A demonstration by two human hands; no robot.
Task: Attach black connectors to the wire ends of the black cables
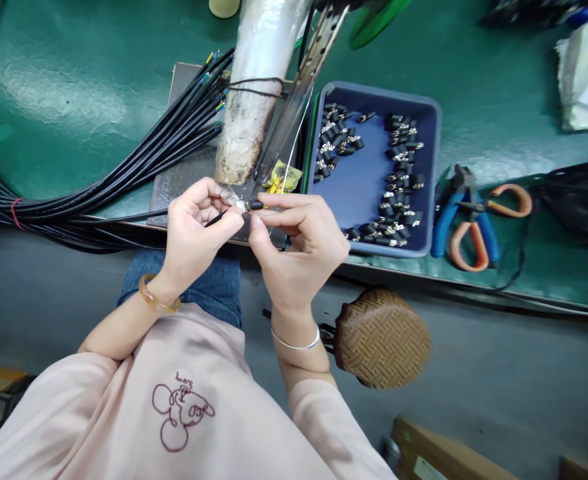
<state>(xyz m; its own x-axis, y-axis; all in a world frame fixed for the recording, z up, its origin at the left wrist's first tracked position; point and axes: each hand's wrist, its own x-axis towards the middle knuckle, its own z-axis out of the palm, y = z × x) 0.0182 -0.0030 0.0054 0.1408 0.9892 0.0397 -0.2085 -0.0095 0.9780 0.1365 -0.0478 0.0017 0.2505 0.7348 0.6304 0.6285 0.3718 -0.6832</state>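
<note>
Joining a cable point(215, 219) to a black part point(257, 205) seems to be the step in hand, just left of the tray point(357, 177). The cable is pinched near its end by the left hand point(204, 213), thumb against fingers. By the right hand point(297, 243), set at the tray's near left corner, the black part is held in a narrow fingertip grip. Whether the two ends touch cannot be told. Left of the tray, a metal bar point(310, 73) is angled toward the fingertips; a bundle point(99, 187) is laid farther left. Plugs point(398, 152) are grouped inside the tray, and pliers point(471, 208) are placed to its right. Next, steady holding and careful alignment of both tips seem to be called for.
</note>
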